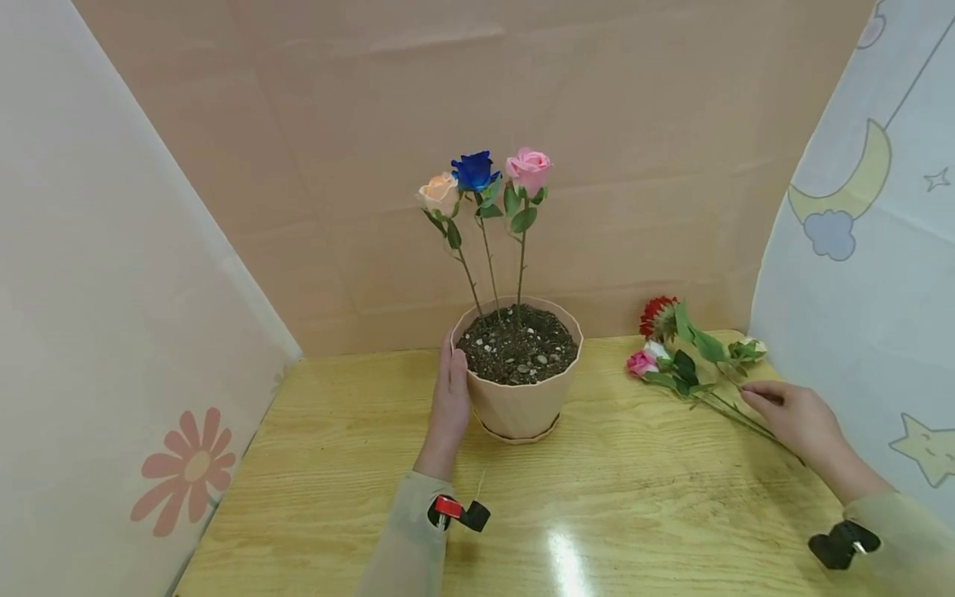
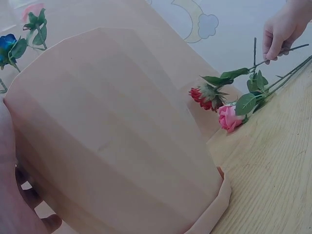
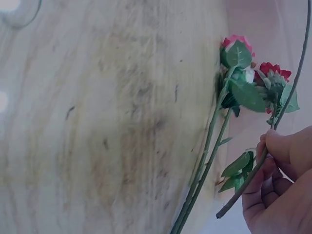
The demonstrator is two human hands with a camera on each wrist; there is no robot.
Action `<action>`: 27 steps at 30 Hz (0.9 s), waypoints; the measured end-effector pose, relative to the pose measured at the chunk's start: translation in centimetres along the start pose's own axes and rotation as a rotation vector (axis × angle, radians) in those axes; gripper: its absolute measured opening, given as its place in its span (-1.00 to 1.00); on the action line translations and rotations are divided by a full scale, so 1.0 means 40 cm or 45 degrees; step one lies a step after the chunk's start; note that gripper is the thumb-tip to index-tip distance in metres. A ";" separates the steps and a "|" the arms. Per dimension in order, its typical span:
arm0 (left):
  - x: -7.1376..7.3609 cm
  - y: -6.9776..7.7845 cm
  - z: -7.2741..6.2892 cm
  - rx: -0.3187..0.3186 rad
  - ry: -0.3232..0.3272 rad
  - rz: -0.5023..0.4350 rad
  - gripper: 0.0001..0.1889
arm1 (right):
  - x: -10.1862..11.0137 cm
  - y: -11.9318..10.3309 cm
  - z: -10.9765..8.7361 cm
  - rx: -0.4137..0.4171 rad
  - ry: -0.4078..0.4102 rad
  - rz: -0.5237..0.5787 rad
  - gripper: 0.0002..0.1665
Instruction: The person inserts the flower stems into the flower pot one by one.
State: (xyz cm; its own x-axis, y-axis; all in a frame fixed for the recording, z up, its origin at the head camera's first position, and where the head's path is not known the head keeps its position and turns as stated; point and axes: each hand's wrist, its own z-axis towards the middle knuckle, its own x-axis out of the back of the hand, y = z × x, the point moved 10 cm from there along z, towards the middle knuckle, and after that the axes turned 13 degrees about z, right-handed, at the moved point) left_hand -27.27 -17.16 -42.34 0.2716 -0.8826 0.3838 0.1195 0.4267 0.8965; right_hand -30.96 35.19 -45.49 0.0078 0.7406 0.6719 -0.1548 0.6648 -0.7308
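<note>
A peach flowerpot [image 1: 522,406] filled with dark soil [image 1: 515,352] stands on a saucer [image 1: 515,438]. Upright in the soil are a peach rose [image 1: 438,194], a blue rose [image 1: 475,172] and a pink rose [image 1: 529,171]. My left hand [image 1: 450,396] rests along the pot's left side, fingers extended up to the rim. On the right, my right hand [image 1: 802,419] pinches the stem of a red flower [image 1: 659,317] between thumb and fingers, as the right wrist view shows too. Beside it lie a deeper pink rose [image 2: 229,118] and a white rose [image 1: 752,348].
The yellow wooden table [image 1: 336,464] ends at a tan backdrop [image 1: 358,166]. Pale printed panels [image 1: 880,315] close off both sides, the right one near my right hand. Long stems [image 3: 207,161] of the lying flowers stretch toward me.
</note>
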 end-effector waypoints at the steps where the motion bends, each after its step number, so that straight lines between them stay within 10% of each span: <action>1: 0.000 0.001 0.000 -0.001 0.000 -0.003 -0.32 | 0.000 -0.004 0.002 0.001 0.003 0.006 -0.44; 27: -0.001 -0.005 0.004 -0.009 -0.005 -0.012 -0.32 | 0.002 -0.183 0.009 0.077 0.073 0.130 -0.40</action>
State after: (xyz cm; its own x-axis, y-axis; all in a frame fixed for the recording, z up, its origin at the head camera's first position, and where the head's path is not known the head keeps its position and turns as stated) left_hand -27.46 -17.24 -42.50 0.2666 -0.8873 0.3763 0.1288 0.4197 0.8985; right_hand -30.20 30.34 -40.06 0.0449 0.8095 0.5854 -0.2169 0.5799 -0.7853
